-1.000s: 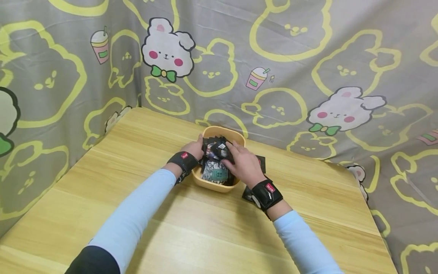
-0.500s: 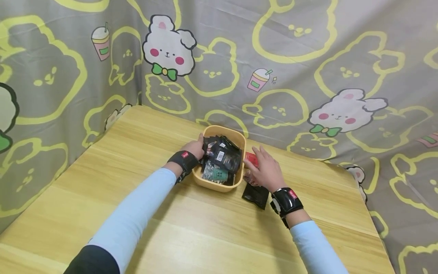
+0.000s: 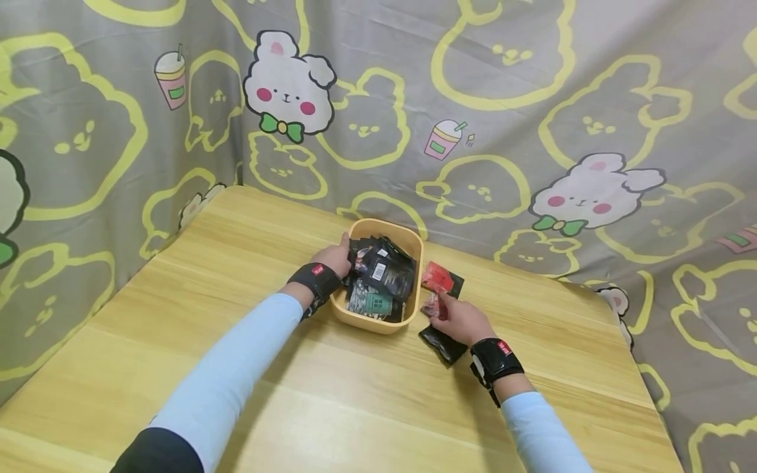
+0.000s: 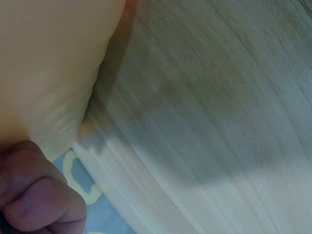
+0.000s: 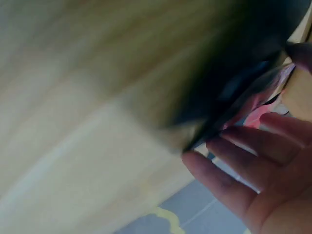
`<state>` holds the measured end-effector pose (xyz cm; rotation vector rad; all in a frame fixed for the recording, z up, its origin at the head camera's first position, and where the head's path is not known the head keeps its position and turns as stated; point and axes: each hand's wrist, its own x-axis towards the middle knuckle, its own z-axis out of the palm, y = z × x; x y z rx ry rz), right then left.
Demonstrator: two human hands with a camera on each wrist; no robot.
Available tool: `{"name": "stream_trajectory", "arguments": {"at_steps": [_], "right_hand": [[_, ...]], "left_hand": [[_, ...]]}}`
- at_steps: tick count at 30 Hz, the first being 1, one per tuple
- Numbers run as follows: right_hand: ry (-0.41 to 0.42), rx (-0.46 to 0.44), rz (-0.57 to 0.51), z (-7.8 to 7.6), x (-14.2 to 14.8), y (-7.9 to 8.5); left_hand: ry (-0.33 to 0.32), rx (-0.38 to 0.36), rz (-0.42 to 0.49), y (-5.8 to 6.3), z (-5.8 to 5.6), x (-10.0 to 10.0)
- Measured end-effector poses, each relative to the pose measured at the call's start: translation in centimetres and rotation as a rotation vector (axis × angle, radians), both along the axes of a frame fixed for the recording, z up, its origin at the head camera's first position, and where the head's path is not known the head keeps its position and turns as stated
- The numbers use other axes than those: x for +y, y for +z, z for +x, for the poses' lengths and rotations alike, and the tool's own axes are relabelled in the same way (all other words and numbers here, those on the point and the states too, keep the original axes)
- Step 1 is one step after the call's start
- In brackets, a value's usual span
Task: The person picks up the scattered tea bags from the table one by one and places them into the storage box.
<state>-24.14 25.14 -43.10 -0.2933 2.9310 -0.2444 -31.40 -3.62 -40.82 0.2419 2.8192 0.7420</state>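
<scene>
A yellow plastic container (image 3: 371, 323) holds a heap of small flat packets (image 3: 387, 272), mostly black, one with a green label. My left hand (image 3: 333, 258) grips its left rim; in the left wrist view, curled fingers (image 4: 46, 202) lie against the pale container wall. Just right of the container, my right hand (image 3: 464, 320) pinches a red-and-dark packet (image 3: 434, 306) close over the table. In the right wrist view its fingers (image 5: 239, 163) meet the edge of a dark, blurred packet. A red-and-black packet (image 3: 442, 278) lies beyond that hand and a shiny black packet (image 3: 442, 345) nearer.
All of this stands on a light wooden table (image 3: 331, 401). A grey curtain (image 3: 378, 98) with cartoon animals hangs along its back and sides, close behind the container.
My right hand has left the heap in the container, moved right and down, and its fingers have closed on a packet on the table. The left hand stays at the rim.
</scene>
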Motion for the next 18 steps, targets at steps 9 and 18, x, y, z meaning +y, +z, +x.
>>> {"name": "stream_trajectory", "arguments": {"at_steps": [9, 18], "right_hand": [[0.092, 0.262, 0.107, 0.9, -0.2, -0.8], [0.088, 0.312, 0.008, 2.7, 0.1, 1.3]], "left_hand": [[-0.029, 0.037, -0.023, 1.5, 1.3, -0.1], [-0.026, 0.022, -0.004, -0.1, -0.1, -0.1]]}}
